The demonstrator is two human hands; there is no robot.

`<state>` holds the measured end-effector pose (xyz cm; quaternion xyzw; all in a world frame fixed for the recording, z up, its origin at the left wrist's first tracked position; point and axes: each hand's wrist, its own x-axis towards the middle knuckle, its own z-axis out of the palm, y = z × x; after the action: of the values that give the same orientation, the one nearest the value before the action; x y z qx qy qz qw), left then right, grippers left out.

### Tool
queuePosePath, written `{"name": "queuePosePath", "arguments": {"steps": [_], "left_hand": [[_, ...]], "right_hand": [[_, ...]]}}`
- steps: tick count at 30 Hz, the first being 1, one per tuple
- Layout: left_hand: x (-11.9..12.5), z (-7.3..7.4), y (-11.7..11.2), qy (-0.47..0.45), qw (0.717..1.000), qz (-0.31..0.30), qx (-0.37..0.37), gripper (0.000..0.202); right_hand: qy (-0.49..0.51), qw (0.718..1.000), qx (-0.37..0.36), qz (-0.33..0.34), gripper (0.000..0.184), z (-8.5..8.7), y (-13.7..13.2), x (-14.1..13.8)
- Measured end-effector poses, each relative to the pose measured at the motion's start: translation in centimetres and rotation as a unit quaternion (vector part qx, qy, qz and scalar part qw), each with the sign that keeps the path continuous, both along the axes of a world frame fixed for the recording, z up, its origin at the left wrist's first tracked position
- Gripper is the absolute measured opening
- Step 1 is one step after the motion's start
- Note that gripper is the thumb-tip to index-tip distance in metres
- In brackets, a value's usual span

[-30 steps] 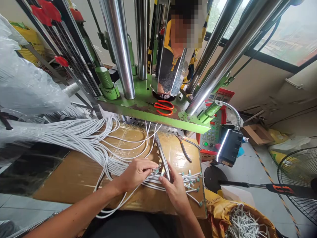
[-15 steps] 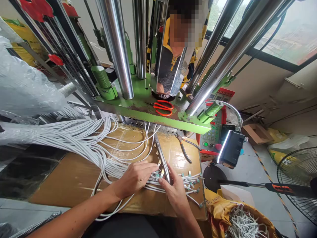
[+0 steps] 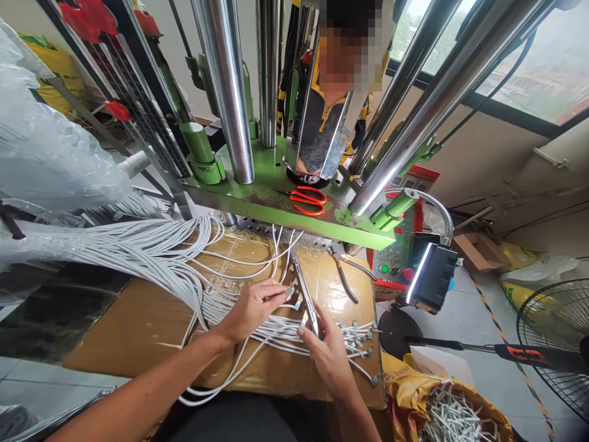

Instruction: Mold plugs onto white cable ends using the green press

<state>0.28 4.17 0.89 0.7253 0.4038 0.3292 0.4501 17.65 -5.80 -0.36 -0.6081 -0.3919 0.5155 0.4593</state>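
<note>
Simultaneously, left hand (image 3: 251, 307) pinches a cable (image 3: 289, 294), right hand (image 3: 329, 355) holds metal tool (image 3: 304, 288).

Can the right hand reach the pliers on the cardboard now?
Probably yes. The pliers lie uncovered on the cardboard just beyond the right hand, but its fingers pinch a long metal tool, so it must release that first.

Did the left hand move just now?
Yes. The left hand, pinching a white cable, moved slightly toward the red scissors; the metal tool in the right hand stayed put.
</note>
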Motion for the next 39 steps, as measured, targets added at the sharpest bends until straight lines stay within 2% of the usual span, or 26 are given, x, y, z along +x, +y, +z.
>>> {"name": "queuePosePath", "arguments": {"steps": [3,6,8,10,12,14,21,25,28,31,36,38,39], "left_hand": [[-0.1,0.0,0.1,-0.011,0.997,0.052,-0.064,0.023],[-0.3,0.1,0.4,-0.011,0.997,0.015,-0.079,0.022],[-0.5,0.1,0.8,0.016,0.999,-0.032,-0.025,0.018],[-0.6,-0.2,1.3,0.040,0.995,-0.066,0.062,0.018],[-0.5,-0.8,1.6,0.051,0.984,-0.085,0.150,0.019],[-0.4,-1.3,1.9,0.059,0.972,-0.096,0.208,0.021],[-0.5,-2.3,2.3,0.066,0.958,-0.109,0.257,0.023],[-0.5,-2.6,2.5,0.070,0.962,-0.099,0.246,0.023],[-0.1,-2.2,2.7,0.062,0.973,-0.085,0.207,0.019],[0.3,-1.1,3.0,0.036,0.986,-0.074,0.142,0.015],[0.0,0.9,3.0,0.013,1.000,0.014,-0.002,0.017],[-0.2,1.0,3.2,0.021,1.000,0.001,-0.005,0.019],[-0.3,0.9,3.3,0.027,0.999,-0.016,0.019,0.020]], "right_hand": [[0.015,1.000,-0.012,0.003,0.066,0.1,0.0,0.1],[0.032,0.999,-0.024,-0.001,0.066,0.1,0.0,0.2],[0.038,0.999,-0.025,-0.004,0.066,0.1,0.0,0.1],[0.041,0.999,-0.020,-0.003,0.065,0.1,0.0,0.1],[0.044,0.999,-0.014,-0.003,0.064,0.0,0.0,0.1],[0.046,0.999,-0.014,-0.003,0.065,-0.1,0.0,0.1],[0.020,1.000,-0.011,0.004,0.066,0.2,0.1,0.1],[-0.042,0.999,-0.011,0.018,0.067,0.3,0.1,0.0],[-0.053,0.998,-0.018,0.025,0.065,0.2,0.2,-0.1],[-0.023,1.000,-0.008,0.018,0.062,0.3,0.3,0.2],[0.047,0.998,-0.043,-0.006,0.064,0.8,-0.3,1.8],[0.077,0.996,-0.054,-0.006,0.064,0.8,-0.6,2.3],[0.089,0.994,-0.056,-0.004,0.064,0.7,-0.7,2.5]]}}
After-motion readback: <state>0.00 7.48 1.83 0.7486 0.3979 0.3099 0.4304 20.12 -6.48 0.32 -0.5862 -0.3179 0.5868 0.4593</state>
